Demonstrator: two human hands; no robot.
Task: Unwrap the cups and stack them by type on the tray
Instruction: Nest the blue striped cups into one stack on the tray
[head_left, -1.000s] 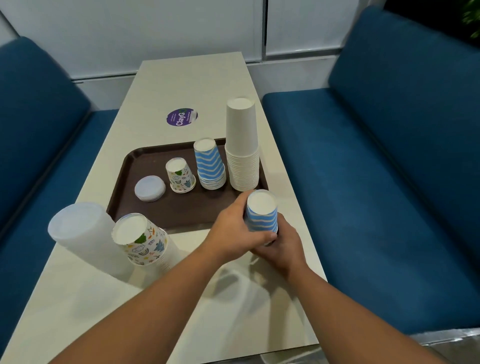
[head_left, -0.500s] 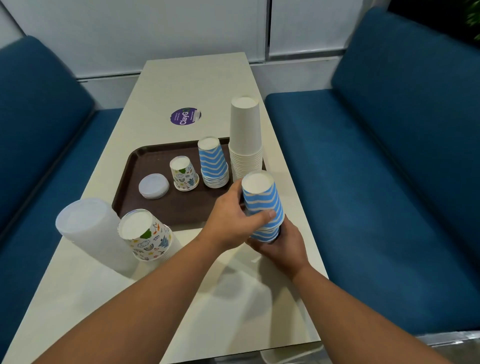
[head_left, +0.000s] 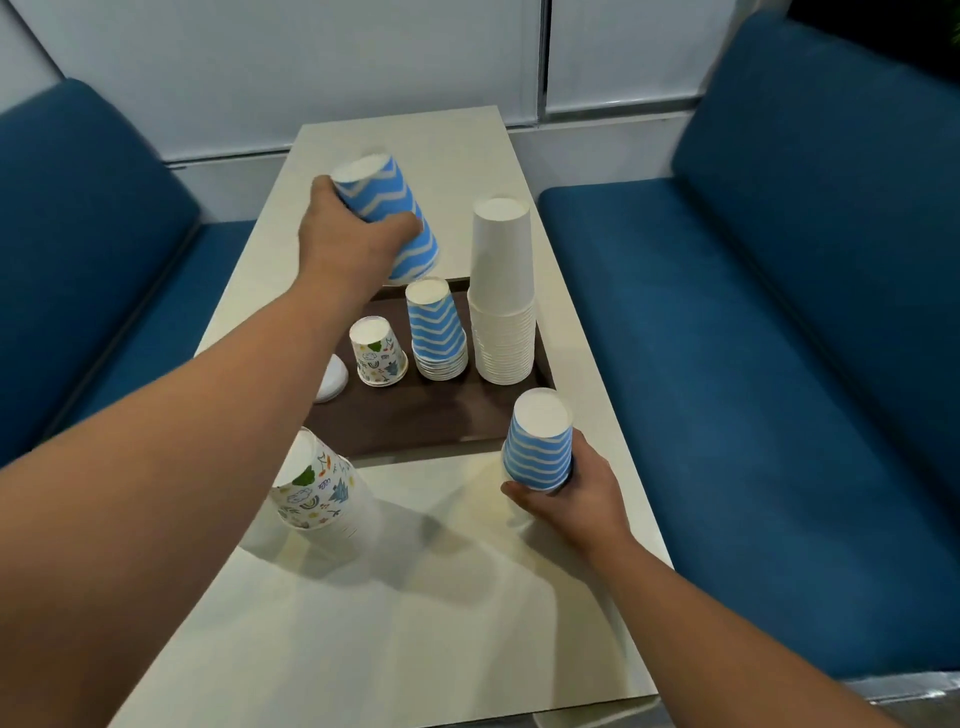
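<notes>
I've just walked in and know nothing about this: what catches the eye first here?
The left hand holds a blue zigzag cup raised above the brown tray, while the right hand grips a blue striped cup stack at the tray's near right corner. On the tray, a tall white cup stack towers over a blue zigzag stack.

A pale table (head_left: 415, 623) runs between two blue benches, one bench (head_left: 78, 249) at the left and another (head_left: 779, 364) at the right. A white wall (head_left: 311, 62) stands behind.
</notes>
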